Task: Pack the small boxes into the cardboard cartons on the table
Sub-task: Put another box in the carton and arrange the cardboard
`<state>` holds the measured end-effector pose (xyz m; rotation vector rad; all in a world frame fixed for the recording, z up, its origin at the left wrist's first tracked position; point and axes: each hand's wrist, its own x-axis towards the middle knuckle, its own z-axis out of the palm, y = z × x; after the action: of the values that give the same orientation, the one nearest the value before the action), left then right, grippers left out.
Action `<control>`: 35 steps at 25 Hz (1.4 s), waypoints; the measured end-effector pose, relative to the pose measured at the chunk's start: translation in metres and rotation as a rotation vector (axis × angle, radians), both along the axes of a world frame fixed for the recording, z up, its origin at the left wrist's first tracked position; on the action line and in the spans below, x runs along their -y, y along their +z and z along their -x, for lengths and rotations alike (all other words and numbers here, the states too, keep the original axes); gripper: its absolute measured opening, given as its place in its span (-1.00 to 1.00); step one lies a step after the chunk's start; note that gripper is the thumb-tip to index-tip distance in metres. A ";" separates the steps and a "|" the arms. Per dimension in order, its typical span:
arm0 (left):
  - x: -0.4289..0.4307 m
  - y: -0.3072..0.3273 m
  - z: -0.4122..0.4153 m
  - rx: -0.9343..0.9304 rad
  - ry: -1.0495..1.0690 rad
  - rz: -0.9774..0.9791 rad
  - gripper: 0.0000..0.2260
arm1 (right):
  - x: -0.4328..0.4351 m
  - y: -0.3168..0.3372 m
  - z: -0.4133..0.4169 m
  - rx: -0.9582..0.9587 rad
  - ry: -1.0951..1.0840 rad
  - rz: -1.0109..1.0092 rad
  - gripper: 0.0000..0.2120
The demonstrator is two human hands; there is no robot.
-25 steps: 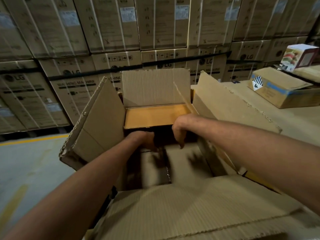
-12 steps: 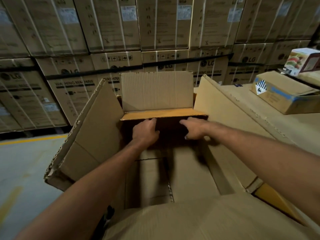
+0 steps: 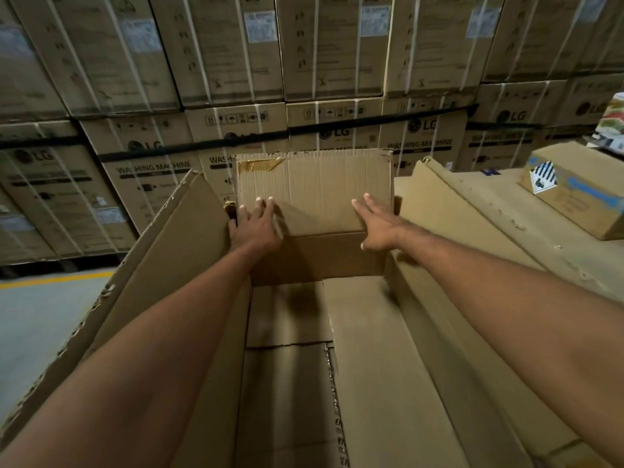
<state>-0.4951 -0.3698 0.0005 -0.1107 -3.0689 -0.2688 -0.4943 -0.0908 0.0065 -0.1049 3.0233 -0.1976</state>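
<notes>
Against the far flap (image 3: 314,190) of the large brown cardboard carton (image 3: 371,366), left hand (image 3: 256,228) and right hand (image 3: 376,228) press flat, grasping nothing; nothing visible inside, so packing looks unstarted.

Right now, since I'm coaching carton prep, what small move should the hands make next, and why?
Probably press the far flap back until it folds outward. The left hand and right hand lie flat and open on it, it stands about upright, and the carton shows no small boxes inside yet.
</notes>
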 end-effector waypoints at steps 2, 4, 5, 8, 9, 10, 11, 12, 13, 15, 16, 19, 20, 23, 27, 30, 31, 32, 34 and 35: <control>0.005 -0.017 0.003 0.046 -0.013 0.037 -0.12 | 0.001 -0.019 -0.006 -0.031 0.018 -0.082 0.08; 0.002 -0.023 0.001 0.030 -0.016 0.025 -0.11 | 0.001 -0.027 -0.014 -0.087 0.029 -0.127 0.09; -0.001 -0.023 -0.001 0.032 -0.011 0.013 -0.11 | 0.001 -0.027 -0.016 -0.090 0.036 -0.131 0.09; -0.010 -0.013 -0.015 0.034 0.011 -0.033 -0.16 | 0.000 -0.020 -0.025 -0.135 0.033 -0.110 -0.03; -0.013 -0.010 -0.021 0.020 0.016 -0.059 -0.20 | 0.001 -0.018 -0.031 -0.182 0.014 -0.102 -0.13; -0.017 -0.008 -0.030 0.000 0.016 -0.079 -0.25 | 0.002 -0.016 -0.039 -0.236 -0.006 -0.094 -0.26; -0.021 -0.007 -0.039 -0.016 0.012 -0.081 -0.29 | 0.004 -0.014 -0.048 -0.283 -0.019 -0.093 -0.41; -0.026 -0.007 -0.049 -0.025 0.003 -0.065 -0.33 | 0.006 -0.012 -0.059 -0.313 -0.027 -0.100 -0.56; -0.029 -0.006 -0.059 -0.021 -0.007 -0.038 -0.36 | 0.008 -0.010 -0.071 -0.318 -0.031 -0.107 -0.66; -0.035 -0.003 -0.074 0.007 -0.023 -0.003 -0.42 | 0.011 -0.004 -0.094 -0.275 -0.027 -0.118 -0.78; -0.037 -0.001 -0.081 0.016 -0.031 -0.005 -0.45 | 0.013 0.001 -0.106 -0.250 -0.015 -0.137 -0.81; -0.040 0.012 -0.106 0.055 -0.080 -0.021 -0.52 | 0.017 0.015 -0.140 -0.232 0.054 -0.243 -0.86; -0.041 0.018 -0.115 0.068 -0.101 -0.014 -0.54 | 0.018 0.020 -0.150 -0.238 0.074 -0.271 -0.87; -0.048 0.037 -0.142 0.072 -0.163 -0.006 -0.61 | 0.022 0.041 -0.182 -0.284 0.115 -0.313 -0.90; -0.064 0.060 -0.184 0.064 -0.236 -0.044 -0.66 | 0.014 0.065 -0.225 -0.349 0.188 -0.419 -0.88; -0.082 0.077 -0.219 0.080 -0.284 -0.062 -0.68 | -0.004 0.076 -0.254 -0.412 0.209 -0.489 -0.87; -0.089 0.084 -0.230 0.088 -0.306 -0.073 -0.69 | -0.012 0.080 -0.261 -0.429 0.210 -0.482 -0.86; -0.097 0.089 -0.242 0.090 -0.331 -0.087 -0.69 | -0.021 0.084 -0.270 -0.441 0.218 -0.467 -0.87; -0.113 0.095 -0.264 0.085 -0.365 -0.126 -0.70 | -0.036 0.090 -0.286 -0.462 0.240 -0.460 -0.86; -0.122 0.097 -0.276 0.092 -0.367 -0.148 -0.71 | -0.044 0.091 -0.295 -0.473 0.253 -0.478 -0.85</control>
<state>-0.2191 -0.2479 0.0972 -0.6733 -3.0839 -0.5302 -0.1989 -0.0472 0.0970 -0.5541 3.3603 0.6557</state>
